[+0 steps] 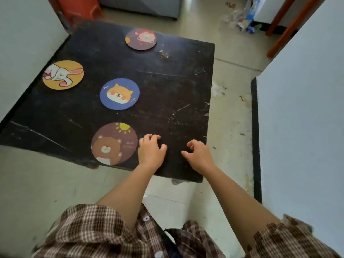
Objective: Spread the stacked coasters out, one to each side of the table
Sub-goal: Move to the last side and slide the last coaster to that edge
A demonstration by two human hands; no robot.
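Four round coasters lie flat on a scratched black table. A brown bear coaster sits at the near edge. In the middle lies a blue dog coaster. A yellow rabbit coaster is by the left edge, and a dark purple coaster with a pink animal is by the far edge. My left hand rests on the table just right of the bear coaster, fingers curled, holding nothing. My right hand hovers near the table's near right corner, fingers loosely bent and empty.
White walls or furniture stand close on the left and right. Pale tiled floor surrounds the table. Litter and plastic bags lie at the far right, beside wooden legs. An orange stool stands behind the table.
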